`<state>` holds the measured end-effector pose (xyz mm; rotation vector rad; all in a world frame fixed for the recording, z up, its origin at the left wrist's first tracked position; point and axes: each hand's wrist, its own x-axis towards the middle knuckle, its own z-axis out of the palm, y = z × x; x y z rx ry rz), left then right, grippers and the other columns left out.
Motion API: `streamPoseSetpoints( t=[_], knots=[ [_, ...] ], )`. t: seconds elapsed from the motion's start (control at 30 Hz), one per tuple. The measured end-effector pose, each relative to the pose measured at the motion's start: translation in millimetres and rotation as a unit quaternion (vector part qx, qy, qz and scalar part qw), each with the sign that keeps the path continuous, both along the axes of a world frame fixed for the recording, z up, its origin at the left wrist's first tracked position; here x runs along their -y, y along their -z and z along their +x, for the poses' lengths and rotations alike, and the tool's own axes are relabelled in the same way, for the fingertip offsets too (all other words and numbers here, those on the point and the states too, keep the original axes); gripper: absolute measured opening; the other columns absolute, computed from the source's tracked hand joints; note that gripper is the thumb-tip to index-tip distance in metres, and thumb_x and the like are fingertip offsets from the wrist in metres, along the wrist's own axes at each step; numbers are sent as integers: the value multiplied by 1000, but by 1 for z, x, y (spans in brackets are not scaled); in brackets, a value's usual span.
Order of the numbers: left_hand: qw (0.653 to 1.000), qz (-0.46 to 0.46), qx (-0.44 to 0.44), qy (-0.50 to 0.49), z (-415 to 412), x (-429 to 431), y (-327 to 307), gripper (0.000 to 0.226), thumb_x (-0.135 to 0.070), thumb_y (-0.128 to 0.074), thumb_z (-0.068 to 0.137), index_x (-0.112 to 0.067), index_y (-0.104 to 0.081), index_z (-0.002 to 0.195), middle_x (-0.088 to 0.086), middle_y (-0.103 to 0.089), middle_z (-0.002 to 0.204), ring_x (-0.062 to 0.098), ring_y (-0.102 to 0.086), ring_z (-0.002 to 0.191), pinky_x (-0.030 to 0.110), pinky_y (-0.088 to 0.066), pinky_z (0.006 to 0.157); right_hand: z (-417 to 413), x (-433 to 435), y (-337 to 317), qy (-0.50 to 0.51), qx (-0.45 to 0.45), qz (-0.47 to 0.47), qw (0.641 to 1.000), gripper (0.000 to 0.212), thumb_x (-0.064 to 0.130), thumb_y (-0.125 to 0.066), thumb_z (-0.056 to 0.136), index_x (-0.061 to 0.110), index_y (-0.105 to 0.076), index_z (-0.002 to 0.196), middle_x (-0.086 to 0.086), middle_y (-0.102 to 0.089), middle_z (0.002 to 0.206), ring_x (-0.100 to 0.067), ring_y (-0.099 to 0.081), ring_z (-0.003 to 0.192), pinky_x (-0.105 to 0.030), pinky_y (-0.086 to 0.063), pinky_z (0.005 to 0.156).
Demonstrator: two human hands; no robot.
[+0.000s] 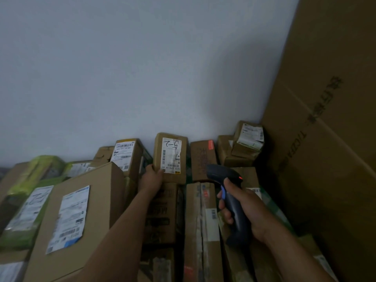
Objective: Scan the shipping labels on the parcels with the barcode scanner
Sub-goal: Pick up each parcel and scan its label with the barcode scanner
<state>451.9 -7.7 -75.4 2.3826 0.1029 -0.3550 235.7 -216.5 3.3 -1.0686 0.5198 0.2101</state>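
Head view: a label held up for the scanner

The left hand grips the lower left corner of an upright parcel among the stack by the wall, label facing out; the right hand is curled round the scanner handle, a finger on the blue trigger, nose near the label but apart; best to steady the parcel, square the nose to the barcode, then press.

One head-worn camera looks forward and down, close over the stacked parcels, facing the far wall.
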Motion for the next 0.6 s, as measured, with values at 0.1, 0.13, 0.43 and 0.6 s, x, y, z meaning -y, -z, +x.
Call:
streamPoseSetpoints(
  t=[0.1, 0.13, 0.43, 0.6],
  knots=[
    [999, 40, 9, 16, 1, 1, 3, 27, -32, -50, 101, -19, -51, 124, 8, -64, 121, 27, -64, 105, 44, -54, 88, 2, 0, 0, -1, -3, -7, 1000, 61, 59, -73, 59, 5, -64, 85, -11, -63, 66, -17, -54, 46, -25, -45, 43],
    [998, 63, 20, 22, 0, 2, 5, 15, -31, -50, 100, -22, -54, 112, 8, -66, 117, 25, -65, 99, 43, -54, 86, 2, -1, -1, -1, -3, -8, 1000, 61, 59, -73, 60, 4, -64, 86, -11, -63, 66, -17, -54, 46, -25, -45, 43],
    [985, 113, 73, 108, -4, -4, 5, 74, -28, -46, 102, -35, 4, 157, 13, -65, 114, 20, -61, 76, 32, -50, 62, -1, -5, -5, 2, -7, -9, 1000, 59, 58, -73, 61, 5, -65, 85, -11, -63, 66, -17, -54, 47, -25, -45, 44],
    [987, 23, 37, 153, 13, 1, -1, 96, -23, -59, 97, -40, 17, 153, 13, -48, 147, 30, -61, 116, 43, -51, 90, 0, -2, -3, 4, -4, -17, 1000, 59, 58, -72, 64, 4, -65, 86, -12, -63, 66, -17, -54, 46, -27, -45, 44]
  ],
)
